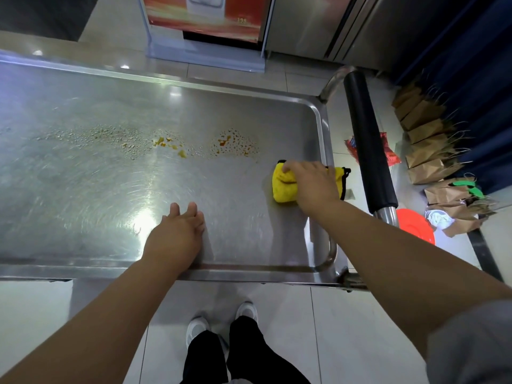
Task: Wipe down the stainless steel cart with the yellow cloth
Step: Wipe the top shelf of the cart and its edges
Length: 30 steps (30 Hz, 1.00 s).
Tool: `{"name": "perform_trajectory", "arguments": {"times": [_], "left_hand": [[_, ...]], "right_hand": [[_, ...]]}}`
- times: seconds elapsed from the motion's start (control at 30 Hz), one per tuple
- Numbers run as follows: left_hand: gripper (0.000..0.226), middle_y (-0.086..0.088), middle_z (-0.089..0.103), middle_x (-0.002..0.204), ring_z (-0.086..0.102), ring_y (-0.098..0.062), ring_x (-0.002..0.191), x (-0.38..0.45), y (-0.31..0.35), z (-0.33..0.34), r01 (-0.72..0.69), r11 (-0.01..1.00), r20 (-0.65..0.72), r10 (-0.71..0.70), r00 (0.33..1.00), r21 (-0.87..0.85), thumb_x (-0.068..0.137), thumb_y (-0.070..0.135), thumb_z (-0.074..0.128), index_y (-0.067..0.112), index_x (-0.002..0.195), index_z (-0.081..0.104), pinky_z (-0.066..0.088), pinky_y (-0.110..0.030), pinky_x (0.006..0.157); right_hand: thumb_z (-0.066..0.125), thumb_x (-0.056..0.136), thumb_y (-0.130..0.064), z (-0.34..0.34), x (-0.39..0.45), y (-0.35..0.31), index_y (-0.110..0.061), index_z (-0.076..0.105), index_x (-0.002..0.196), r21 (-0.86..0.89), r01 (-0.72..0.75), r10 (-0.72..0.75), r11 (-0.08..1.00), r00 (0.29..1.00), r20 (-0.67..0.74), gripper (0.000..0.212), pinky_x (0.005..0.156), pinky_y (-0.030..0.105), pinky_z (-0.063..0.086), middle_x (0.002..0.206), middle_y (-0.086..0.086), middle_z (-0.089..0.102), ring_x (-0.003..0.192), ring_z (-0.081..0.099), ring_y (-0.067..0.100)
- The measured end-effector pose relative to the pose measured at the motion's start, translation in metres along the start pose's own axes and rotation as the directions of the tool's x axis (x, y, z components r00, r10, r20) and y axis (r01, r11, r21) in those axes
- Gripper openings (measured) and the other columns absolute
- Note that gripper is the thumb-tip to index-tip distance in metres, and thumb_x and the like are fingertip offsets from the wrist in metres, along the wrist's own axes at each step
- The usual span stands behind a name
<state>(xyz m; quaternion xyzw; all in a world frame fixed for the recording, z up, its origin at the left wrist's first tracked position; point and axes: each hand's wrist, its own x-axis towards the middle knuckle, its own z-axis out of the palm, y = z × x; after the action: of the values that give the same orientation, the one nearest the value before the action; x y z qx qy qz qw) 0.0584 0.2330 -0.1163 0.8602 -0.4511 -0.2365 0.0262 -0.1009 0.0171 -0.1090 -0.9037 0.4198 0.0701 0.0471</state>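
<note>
**Cloth gripped at the cart's right end**

The yellow cloth [284, 187] is grasped by the right hand [313, 184] on the stainless steel cart [83, 167], near its right rim. The left hand [177, 236] is rested flat, fingers released. Orange spills [232, 144] are seen beyond the cloth.

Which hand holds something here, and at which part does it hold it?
The right hand grips the yellow cloth from above, around its bunched middle. The left hand holds nothing; it rests on the cart.
</note>
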Motion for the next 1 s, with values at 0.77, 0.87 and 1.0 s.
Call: {"name": "perform_trajectory", "arguments": {"times": [0.77,0.87,1.0], "left_hand": [[0.032,-0.003,0.028,0.143,0.032,-0.029,0.126,0.003,-0.009,0.007,-0.146,0.983,0.01,0.146,0.989,0.114,0.102,0.022,0.028,0.012,0.13,0.04,0.036,-0.039,0.096],[0.032,-0.001,0.024,0.148,0.026,-0.029,0.128,0.01,-0.019,0.016,-0.216,0.967,0.008,0.217,0.976,0.138,0.101,0.021,0.03,0.011,0.13,0.039,0.034,-0.039,0.099],[0.034,-0.006,0.03,0.147,0.031,-0.035,0.123,0.012,-0.028,0.025,-0.272,0.946,-0.027,0.281,0.959,0.177,0.097,0.018,0.039,0.006,0.129,0.042,0.037,-0.042,0.093]], "right_hand": [[0.054,0.083,-0.001,-0.002,-0.058,-0.01,-0.039,0.032,0.137,-0.01,-0.024,0.025,1.0,0.991,0.134,0.069,0.092,0.048,0.036,0.134,0.0,0.045,0.12,0.044,0.03],[0.049,0.086,-0.004,0.0,-0.047,-0.004,-0.039,0.028,0.14,-0.02,-0.126,0.127,0.992,0.99,0.058,0.068,0.09,0.046,0.037,0.136,0.001,0.045,0.119,0.044,0.032],[0.052,0.086,-0.006,0.004,-0.05,-0.004,-0.04,0.023,0.144,-0.062,-0.129,0.132,0.99,0.99,0.054,0.073,0.088,0.045,0.038,0.136,0.001,0.041,0.12,0.043,0.031]]}}
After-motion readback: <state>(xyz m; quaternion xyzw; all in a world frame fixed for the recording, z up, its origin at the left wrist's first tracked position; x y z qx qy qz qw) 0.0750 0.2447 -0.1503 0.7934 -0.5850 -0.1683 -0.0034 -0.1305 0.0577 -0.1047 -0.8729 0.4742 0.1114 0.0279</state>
